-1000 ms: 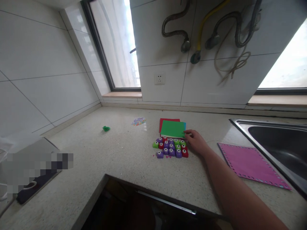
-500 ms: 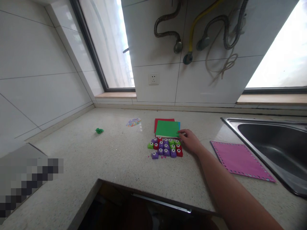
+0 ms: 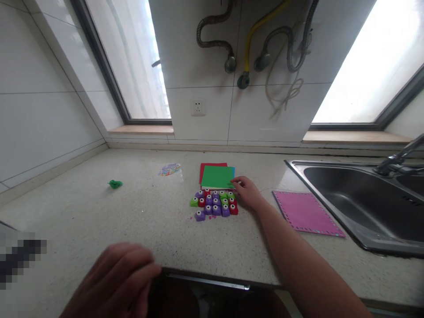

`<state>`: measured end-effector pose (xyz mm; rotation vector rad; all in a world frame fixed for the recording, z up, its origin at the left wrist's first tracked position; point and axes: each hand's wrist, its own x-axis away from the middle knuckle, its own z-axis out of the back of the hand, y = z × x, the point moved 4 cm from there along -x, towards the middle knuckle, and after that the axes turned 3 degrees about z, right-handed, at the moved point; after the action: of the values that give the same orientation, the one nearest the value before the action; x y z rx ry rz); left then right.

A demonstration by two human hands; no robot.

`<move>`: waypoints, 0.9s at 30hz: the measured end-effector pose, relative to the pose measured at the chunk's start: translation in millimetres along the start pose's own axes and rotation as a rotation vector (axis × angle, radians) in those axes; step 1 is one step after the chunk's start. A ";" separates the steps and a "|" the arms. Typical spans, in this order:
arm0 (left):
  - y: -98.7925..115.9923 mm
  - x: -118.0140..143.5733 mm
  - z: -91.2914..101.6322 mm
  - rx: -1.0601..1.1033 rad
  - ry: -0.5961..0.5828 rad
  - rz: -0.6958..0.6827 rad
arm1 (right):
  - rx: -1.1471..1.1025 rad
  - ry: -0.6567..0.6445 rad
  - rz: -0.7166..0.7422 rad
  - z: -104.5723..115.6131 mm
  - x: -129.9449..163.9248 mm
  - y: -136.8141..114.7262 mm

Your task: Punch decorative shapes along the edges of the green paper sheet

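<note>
Two hands: right (image 3: 247, 193) outstretched touching green paper (image 3: 217, 177), left (image 3: 115, 278) low.

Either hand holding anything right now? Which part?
Right hand has fingertips at the near right corner of the green sheet; a true pinch cannot be told. Left hand holds nothing, resting at the counter edge.

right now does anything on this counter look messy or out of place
A few things. Small pink scraps lie loose at the near edge of the block of little paper punches. A crumpled green scrap sits alone to the left, and the paper stack is fanned unevenly under the right hand.
</note>
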<state>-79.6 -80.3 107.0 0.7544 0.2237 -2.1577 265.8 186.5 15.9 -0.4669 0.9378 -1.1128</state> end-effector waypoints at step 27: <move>-104.7 -155.5 -210.1 0.324 -0.337 -0.010 | 0.096 -0.344 0.161 8.6 17.7 -25.6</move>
<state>9.1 172.1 19.3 0.5504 -0.3038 -2.3183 261.2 159.1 32.3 -0.4770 0.6061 -0.8919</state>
